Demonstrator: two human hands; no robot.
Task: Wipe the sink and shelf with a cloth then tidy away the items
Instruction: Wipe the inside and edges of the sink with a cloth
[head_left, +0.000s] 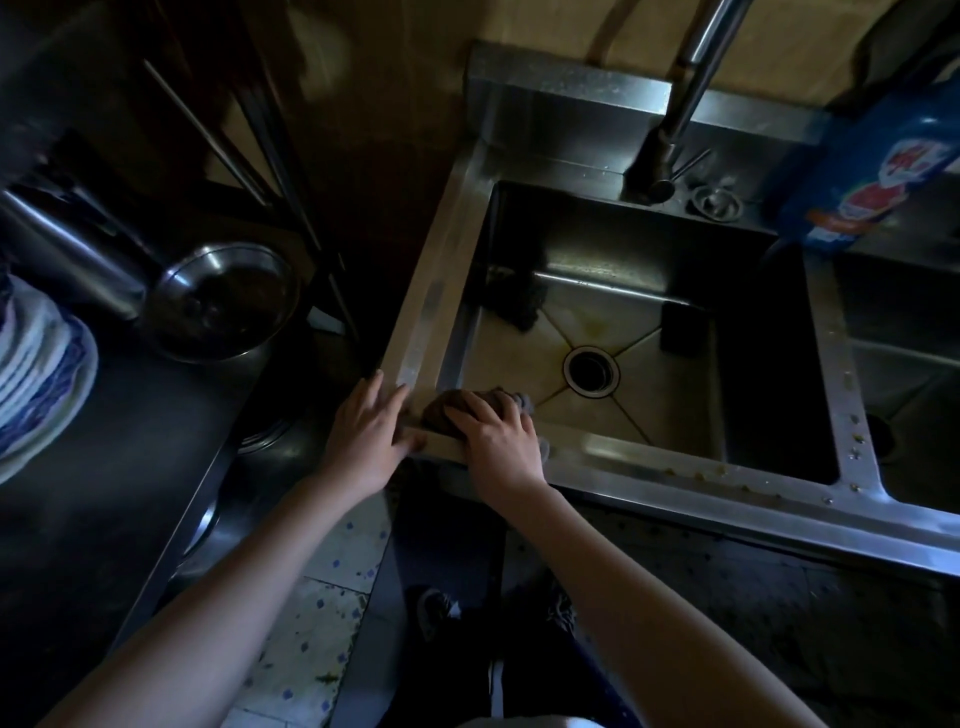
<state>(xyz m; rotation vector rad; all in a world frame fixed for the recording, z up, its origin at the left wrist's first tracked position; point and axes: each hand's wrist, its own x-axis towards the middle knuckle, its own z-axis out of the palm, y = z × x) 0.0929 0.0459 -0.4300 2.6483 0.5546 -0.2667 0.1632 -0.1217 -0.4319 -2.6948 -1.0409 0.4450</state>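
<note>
A steel sink (670, 470) with a round drain (591, 372) fills the middle of the view. My right hand (501, 441) presses a dark brown cloth (441, 410) onto the sink's front left corner, fingers spread flat over it. My left hand (369, 434) rests open on the rim just left of the cloth, fingers pointing up the left edge. Inside the basin lie a dark scrubber (519, 304) at the back left and a black block (684, 328) at the right.
A tap (675, 114) rises at the back of the sink. A blue detergent bag (872, 171) stands at the back right, beside a second basin (914, 364). On the dark shelf (130, 467) at left sit a steel bowl (223, 301) and stacked patterned plates (36, 374).
</note>
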